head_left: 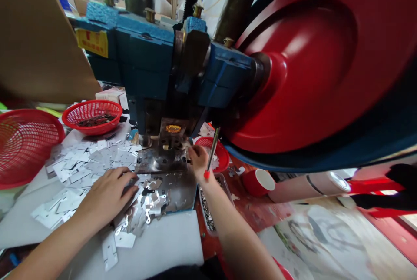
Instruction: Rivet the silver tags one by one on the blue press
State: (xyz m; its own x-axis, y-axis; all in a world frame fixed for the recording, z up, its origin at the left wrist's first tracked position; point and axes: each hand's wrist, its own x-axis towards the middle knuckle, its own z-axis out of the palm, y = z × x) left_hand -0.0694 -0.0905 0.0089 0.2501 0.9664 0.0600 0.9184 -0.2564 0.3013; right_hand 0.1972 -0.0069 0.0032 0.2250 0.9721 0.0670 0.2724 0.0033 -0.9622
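Observation:
My left hand (106,193) rests over loose metal plates, thumb and index finger apart; nothing shows clearly between them. Just right of it lies a heap of small cut metal pieces (153,201). My right hand (198,162) is at the right edge of the die (163,160) under the press (146,58), fingers bent together. Whatever they may hold is too small to make out. A thin metal rod with a red tip (213,151) crosses in front of my right wrist. Flat silvery plates (78,162) spread out left of the die.
A large red flywheel (302,62) overhangs the right side. Red baskets stand at left, one (93,130) with dark pieces in it. Beneath my right forearm is a clear tray (208,219) of small metal bits. A red cup-like roll (259,182) lies on the table.

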